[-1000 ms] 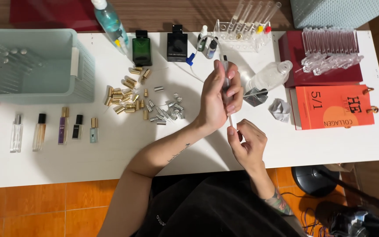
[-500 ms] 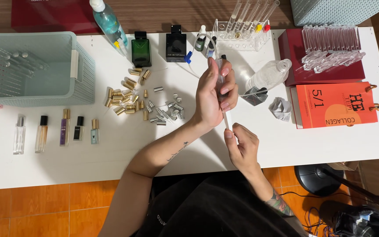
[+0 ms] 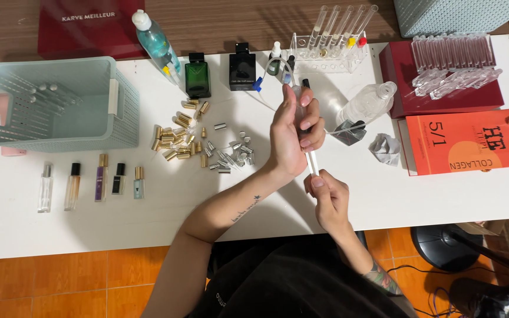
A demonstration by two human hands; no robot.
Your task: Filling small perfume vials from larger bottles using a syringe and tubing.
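My left hand [image 3: 291, 134] is wrapped around the clear barrel of a syringe [image 3: 299, 97], held upright above the white table [image 3: 148, 206]. A thin clear tube [image 3: 272, 59] runs from the syringe's top toward the bottles at the back. My right hand [image 3: 327, 197] sits just below and pinches the end of the white plunger [image 3: 311, 163]. A green square bottle [image 3: 197, 76] and a black square bottle [image 3: 241, 71] stand behind my hands.
Gold caps [image 3: 175, 132] and silver caps [image 3: 231, 154] lie in a pile at the left of my hands. Further left are a teal basket [image 3: 122, 118] and a row of small spray vials [image 3: 89, 182]. A tube rack [image 3: 331, 41], a lying plastic bottle [image 3: 366, 105], a crumpled tissue [image 3: 384, 148], an orange box [image 3: 463, 141] and a dark red box [image 3: 437, 100] are to the right.
The view has shifted, so the table things sit lower and further right. Both hands keep their hold on the syringe, and the right hand has edged slightly left on the plunger.
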